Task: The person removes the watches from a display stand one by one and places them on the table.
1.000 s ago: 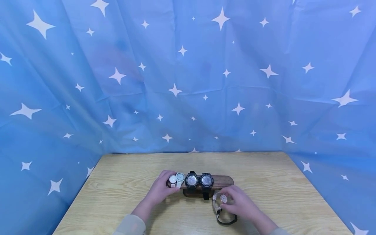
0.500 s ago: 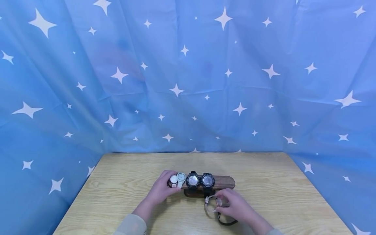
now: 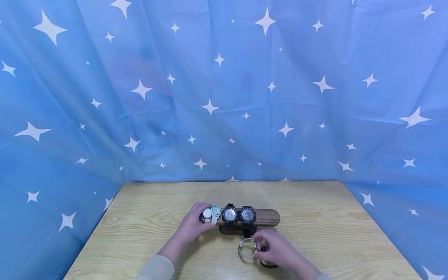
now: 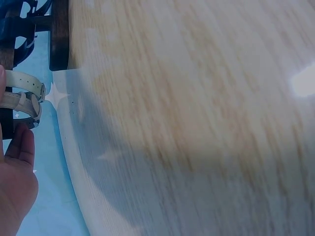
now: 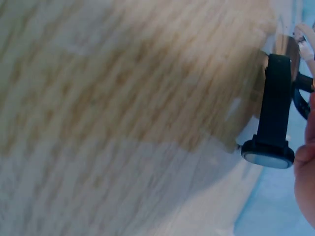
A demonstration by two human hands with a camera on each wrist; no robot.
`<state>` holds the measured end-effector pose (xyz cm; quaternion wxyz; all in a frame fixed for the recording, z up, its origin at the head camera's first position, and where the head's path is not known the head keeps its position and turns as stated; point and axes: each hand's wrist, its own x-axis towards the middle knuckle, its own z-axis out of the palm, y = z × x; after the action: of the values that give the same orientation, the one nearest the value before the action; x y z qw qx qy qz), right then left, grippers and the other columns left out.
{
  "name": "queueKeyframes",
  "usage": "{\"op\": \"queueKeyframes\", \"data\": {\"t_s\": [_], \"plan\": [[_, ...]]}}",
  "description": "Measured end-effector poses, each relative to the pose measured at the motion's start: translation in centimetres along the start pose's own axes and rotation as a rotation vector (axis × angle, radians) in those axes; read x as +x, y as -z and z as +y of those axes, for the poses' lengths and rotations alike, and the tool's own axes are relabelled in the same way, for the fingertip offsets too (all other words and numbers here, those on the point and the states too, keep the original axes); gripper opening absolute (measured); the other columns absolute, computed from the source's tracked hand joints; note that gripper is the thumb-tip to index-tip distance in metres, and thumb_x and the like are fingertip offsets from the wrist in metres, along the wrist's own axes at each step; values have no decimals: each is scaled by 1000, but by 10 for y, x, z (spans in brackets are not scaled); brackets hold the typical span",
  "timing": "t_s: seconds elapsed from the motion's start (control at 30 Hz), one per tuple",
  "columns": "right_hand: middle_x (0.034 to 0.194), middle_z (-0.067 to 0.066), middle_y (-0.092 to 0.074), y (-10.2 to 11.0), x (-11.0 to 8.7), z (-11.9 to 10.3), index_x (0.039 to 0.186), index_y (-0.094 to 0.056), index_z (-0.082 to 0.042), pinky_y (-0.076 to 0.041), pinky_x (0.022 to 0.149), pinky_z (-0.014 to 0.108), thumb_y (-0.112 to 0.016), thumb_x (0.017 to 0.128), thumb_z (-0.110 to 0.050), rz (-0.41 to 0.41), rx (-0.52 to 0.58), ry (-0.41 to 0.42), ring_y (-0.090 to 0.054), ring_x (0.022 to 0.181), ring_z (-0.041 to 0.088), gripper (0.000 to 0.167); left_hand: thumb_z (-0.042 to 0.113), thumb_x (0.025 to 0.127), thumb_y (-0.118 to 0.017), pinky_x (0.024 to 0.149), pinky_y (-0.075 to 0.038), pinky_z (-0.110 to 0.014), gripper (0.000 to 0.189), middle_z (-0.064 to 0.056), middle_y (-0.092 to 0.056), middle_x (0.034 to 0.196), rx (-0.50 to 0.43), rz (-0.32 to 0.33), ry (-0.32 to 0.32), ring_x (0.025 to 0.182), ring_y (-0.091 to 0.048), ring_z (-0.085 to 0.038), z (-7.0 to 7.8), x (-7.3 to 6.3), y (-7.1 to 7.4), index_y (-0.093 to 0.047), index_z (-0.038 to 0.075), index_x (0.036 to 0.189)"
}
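My left hand (image 3: 190, 225) grips the left end of a dark wooden watch stand (image 3: 267, 217). Under its fingers sit a white round watch (image 3: 207, 213) and a pale watch with a square face (image 3: 216, 211). Two black watches (image 3: 230, 215) ring the middle of the bar. In front of the stand, my right hand (image 3: 274, 249) pinches a pale-strapped watch (image 3: 240, 249) by its case, the strap a loop facing left. A black-strapped watch (image 5: 277, 108) shows beside that hand in the right wrist view; in the head view the hand partly hides it.
The stand rests on a light wood table (image 3: 157, 202), its lower base (image 3: 231, 230) beneath the bar. The bar's right part carries no watch. A blue curtain with white stars (image 3: 224, 97) hangs behind and at both sides.
My right hand has moved left and slightly toward me with the pale-strapped watch, whose face has turned away from the head view. The left hand keeps its hold on the stand.
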<state>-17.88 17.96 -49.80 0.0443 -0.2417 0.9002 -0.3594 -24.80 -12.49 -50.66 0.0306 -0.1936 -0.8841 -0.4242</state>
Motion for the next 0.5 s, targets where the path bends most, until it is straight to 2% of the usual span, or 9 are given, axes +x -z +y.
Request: {"op": "queueKeyframes", "data": {"t_s": [0.17,0.37,0.5], "plan": [[93,-10,-56,-5,-1,3,108,-62,-13,-45,62,23,-78,73,-31,2,8,2,-52,75,8,42,30,74,-79,89,-44,-39,67,-1,-48,129,3,-2,1,107,-53,-21,2,0,0,-51,10,132],[97,-9,-59,-5,-2,-1,108,-63,-13,-49,72,28,-78,74,-31,-19,-118,81,-55,87,11,41,32,75,-78,89,-45,-39,67,0,-47,129,10,-2,6,108,-53,-21,2,0,0,-50,11,132],[97,-8,-59,-6,-3,-2,108,-63,-14,-48,73,29,-77,74,-32,-20,-178,96,-53,88,11,41,32,75,-78,89,-45,-38,66,0,-47,129,11,-3,7,107,-53,-20,2,0,0,-51,12,132]]}}
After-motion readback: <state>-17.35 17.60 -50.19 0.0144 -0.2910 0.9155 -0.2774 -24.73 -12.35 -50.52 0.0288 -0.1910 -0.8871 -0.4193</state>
